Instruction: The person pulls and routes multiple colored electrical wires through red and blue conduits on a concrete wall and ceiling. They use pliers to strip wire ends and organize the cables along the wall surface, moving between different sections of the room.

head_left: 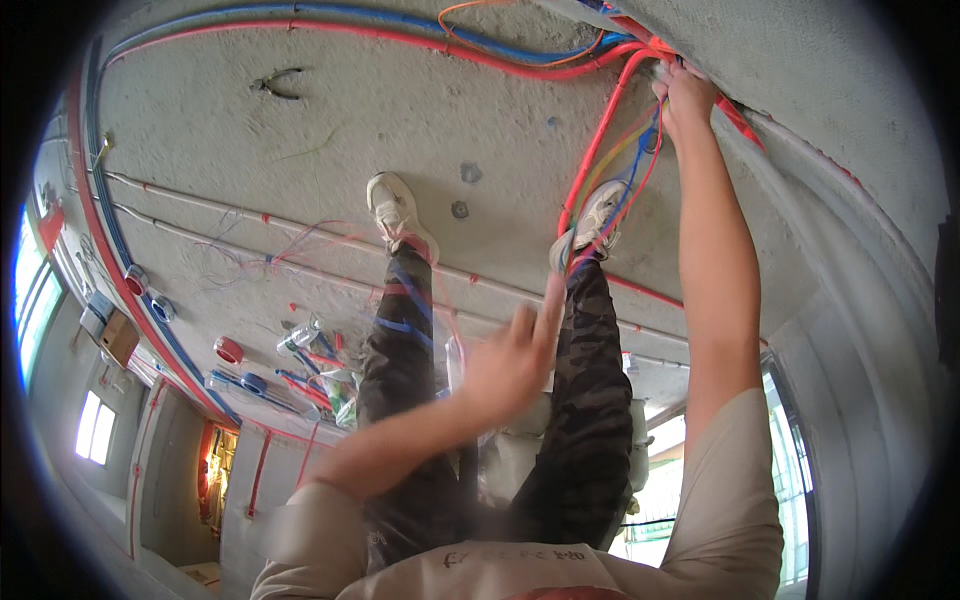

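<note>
At the top right my right hand is closed around a bundle of thin electrical wires, close to where red conduits meet at the wall's foot. Yellow, blue and red wires hang from it in a loose loop toward my right shoe. My left hand is smeared by motion in front of my legs. One finger points up to the low end of the wire loop; whether it grips the wires cannot be made out. A red conduit bends down beside the wires.
Pliers lie on the concrete floor at the upper left. Grey conduits with loose thin wires cross the floor. Tape rolls, a plastic bottle and pipe pieces lie at the left. Blue and red conduits run along the far edge.
</note>
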A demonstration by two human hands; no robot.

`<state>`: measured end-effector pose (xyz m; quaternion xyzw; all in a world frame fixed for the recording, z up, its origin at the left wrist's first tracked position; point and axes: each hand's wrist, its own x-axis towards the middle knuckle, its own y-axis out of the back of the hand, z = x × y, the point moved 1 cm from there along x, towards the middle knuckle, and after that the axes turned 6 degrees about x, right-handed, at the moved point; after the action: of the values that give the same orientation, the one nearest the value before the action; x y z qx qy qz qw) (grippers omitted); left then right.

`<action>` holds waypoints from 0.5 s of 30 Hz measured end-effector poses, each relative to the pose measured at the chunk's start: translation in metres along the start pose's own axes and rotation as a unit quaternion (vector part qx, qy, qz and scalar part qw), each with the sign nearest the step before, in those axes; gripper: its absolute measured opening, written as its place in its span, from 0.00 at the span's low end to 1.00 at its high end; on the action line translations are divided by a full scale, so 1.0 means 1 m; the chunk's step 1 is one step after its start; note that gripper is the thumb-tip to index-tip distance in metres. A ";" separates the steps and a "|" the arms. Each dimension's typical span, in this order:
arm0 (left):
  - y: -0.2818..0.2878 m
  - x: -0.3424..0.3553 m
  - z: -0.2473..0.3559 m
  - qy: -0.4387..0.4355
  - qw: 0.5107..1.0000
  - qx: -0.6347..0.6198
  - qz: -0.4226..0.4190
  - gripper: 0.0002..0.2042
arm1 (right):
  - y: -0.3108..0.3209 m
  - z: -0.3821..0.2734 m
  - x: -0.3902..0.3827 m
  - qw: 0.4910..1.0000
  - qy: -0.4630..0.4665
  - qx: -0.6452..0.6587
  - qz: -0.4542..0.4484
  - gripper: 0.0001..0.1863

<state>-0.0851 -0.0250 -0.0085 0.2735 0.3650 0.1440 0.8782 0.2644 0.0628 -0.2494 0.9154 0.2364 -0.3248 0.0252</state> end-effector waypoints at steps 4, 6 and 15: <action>0.016 0.026 -0.012 0.050 0.999 0.019 -0.005 0.41 | -0.030 -0.031 -0.055 0.997 -0.061 -0.034 -0.028 0.11; 0.035 -0.033 0.016 -0.031 0.999 -0.032 0.012 0.37 | -0.011 -0.051 -0.090 0.985 -0.140 -0.076 -0.064 0.12; 0.080 -0.152 0.045 -0.026 0.988 -0.147 -0.040 0.38 | -0.003 -0.094 -0.128 0.981 -0.129 -0.138 -0.033 0.18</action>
<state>-0.1622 -0.0458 0.1504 0.1299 0.3273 0.1534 0.9233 0.2309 0.0308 -0.0977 0.8451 0.3039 -0.4055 0.1707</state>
